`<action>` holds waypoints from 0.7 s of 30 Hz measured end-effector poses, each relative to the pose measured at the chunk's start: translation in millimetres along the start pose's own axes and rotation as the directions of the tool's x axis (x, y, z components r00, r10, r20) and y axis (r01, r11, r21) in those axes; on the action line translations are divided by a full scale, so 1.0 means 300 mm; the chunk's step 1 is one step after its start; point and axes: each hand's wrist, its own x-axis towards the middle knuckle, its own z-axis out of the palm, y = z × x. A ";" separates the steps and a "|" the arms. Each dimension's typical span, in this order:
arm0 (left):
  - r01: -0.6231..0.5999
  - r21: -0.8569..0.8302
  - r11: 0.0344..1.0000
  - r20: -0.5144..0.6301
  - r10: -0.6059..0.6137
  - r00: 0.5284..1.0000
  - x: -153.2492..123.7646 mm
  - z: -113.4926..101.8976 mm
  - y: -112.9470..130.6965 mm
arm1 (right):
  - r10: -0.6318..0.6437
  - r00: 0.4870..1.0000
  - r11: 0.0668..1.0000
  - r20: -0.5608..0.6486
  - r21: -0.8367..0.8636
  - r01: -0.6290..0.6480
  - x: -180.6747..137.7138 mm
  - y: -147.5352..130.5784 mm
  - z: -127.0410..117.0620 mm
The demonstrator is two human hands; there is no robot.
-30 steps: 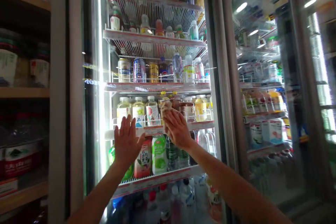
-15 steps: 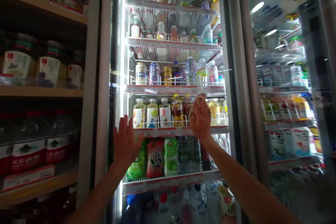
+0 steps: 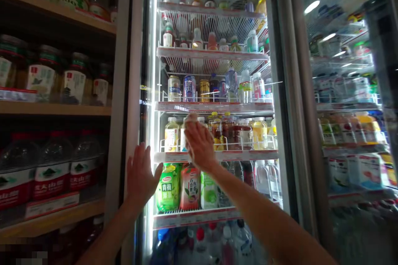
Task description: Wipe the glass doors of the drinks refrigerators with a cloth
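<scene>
The person's left hand (image 3: 141, 174) lay open and flat, fingers spread, holding nothing, against the left edge of the glass fridge door (image 3: 284, 132). Their right hand (image 3: 199, 143) was curled over a pale cloth (image 3: 190, 117), pressing it to the glass in front of the juice bottles (image 3: 172, 134), above a green bottle (image 3: 168, 188)
</scene>
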 end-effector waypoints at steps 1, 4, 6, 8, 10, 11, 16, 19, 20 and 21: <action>0.005 0.003 1.000 -0.004 -0.005 1.000 -0.008 -0.008 -0.013 | -0.145 0.988 0.989 0.059 0.029 0.144 -0.013 -0.036 0.013; 0.029 0.011 1.000 0.003 -0.029 1.000 -0.021 -0.039 -0.045 | -0.334 0.937 0.942 0.101 0.078 0.327 -0.016 -0.110 0.041; 0.045 0.017 0.999 0.007 -0.045 0.999 -0.019 -0.062 -0.058 | -0.160 0.985 0.987 0.062 0.034 0.158 0.025 -0.132 0.048; 0.059 0.024 0.998 -0.002 -0.059 0.998 -0.011 -0.080 -0.065 | -0.014 0.999 1.000 0.039 0.003 0.014 0.059 -0.157 0.048; 0.060 0.022 0.998 -0.021 -0.060 0.998 -0.004 -0.091 -0.069 | -0.128 0.989 0.992 0.071 0.026 0.126 0.039 -0.194 0.043; 0.060 0.018 0.998 -0.030 -0.059 0.998 -0.004 -0.094 -0.070 | -0.257 0.962 0.966 0.095 0.057 0.252 0.006 -0.212 0.039; 0.022 0.001 1.000 -0.027 -0.022 0.999 -0.021 -0.076 -0.063 | -0.455 0.880 0.890 0.134 0.104 0.444 -0.166 -0.156 0.004; -0.025 -0.020 0.999 -0.035 0.024 0.999 -0.013 -0.039 -0.025 | -0.096 0.995 0.994 0.029 -0.047 0.098 -0.169 -0.023 -0.032; -0.040 -0.029 0.999 -0.046 0.038 0.998 -0.006 -0.024 -0.005 | -0.019 1.000 0.996 -0.017 -0.082 0.018 -0.170 0.020 -0.048; -0.057 -0.039 0.998 -0.056 0.054 0.997 0.002 -0.009 0.017 | -0.013 0.999 0.995 -0.039 -0.104 0.009 -0.178 0.061 -0.065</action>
